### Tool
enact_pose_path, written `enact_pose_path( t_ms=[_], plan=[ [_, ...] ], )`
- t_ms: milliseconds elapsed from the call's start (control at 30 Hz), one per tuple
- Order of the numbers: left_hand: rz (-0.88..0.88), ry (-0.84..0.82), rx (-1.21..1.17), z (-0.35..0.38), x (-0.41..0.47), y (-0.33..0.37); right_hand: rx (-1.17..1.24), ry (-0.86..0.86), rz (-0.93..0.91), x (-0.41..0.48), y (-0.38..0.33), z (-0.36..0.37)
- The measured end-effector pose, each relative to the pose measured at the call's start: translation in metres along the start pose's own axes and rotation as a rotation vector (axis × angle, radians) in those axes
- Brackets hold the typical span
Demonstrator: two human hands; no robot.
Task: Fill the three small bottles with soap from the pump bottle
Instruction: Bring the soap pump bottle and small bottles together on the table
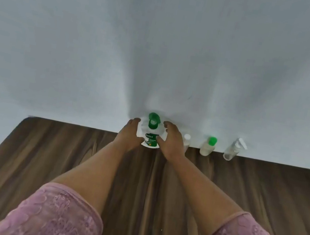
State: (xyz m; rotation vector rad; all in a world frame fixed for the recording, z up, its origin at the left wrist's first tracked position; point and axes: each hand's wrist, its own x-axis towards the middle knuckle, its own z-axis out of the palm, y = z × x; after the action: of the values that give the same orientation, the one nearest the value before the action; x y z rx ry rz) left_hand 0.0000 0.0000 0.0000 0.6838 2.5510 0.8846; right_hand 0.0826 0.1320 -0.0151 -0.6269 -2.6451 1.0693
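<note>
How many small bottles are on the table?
3, along the wall: a clear white-capped bottle partly behind the right hand, a whitish green-capped bottle, a clear spray-top bottle farthest right.

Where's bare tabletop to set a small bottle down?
Free: brown wooden table left of the left hand, and in front of the three small plastic bottles. Crowded: back edge around the white green-topped pump bottle and right hand.
</note>
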Motion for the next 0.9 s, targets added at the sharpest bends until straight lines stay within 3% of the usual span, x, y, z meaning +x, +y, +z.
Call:
enact_pose_path(
  t_ms=[267,467,900],
  plan=[
    [0.114,0.069,0.072,0.018,0.036,-0.007,-0.031,-0.036,-0.058,0.040,0.013,0.018],
    [0.161,-0.046,0.145,0.009,0.025,-0.009,-0.100,-0.209,-0.098,0.034,0.013,0.001],
    [0.154,-0.069,0.125,0.057,-0.161,-0.005,-0.193,-0.387,-0.100,-0.151,0.013,-0.032]
  ],
)
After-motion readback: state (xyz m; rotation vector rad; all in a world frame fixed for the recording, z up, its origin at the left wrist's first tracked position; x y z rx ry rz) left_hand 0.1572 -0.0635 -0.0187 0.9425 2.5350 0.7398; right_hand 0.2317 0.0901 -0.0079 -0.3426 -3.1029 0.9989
